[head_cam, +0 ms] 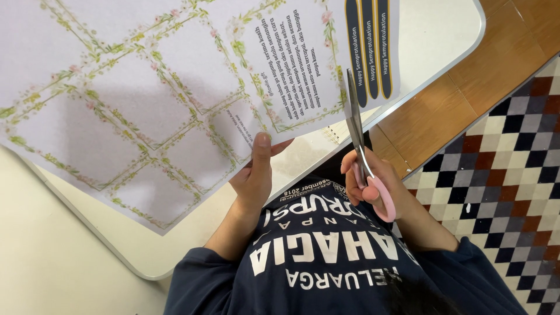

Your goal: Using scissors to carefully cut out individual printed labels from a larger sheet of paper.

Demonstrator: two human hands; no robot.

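My left hand (pixel 254 175) grips the near edge of a large printed sheet (pixel 146 87), thumb on top. The sheet shows a floral lattice, a block of dark text and three dark blue strips (pixel 370 46) at its right end. My right hand (pixel 364 182) holds pink-handled scissors (pixel 356 125), fingers through the loops. The metal blades point away from me and bite into the sheet's near edge just left of the blue strips. The sheet is lifted above a white table (pixel 443 29).
The spiral edge of a notebook (pixel 332 134) peeks out under the sheet. A wooden floor (pixel 466 81) lies to the right of the table, and beyond it a checkered rug (pixel 501 151). My dark blue shirt (pixel 326 256) fills the bottom of the view.
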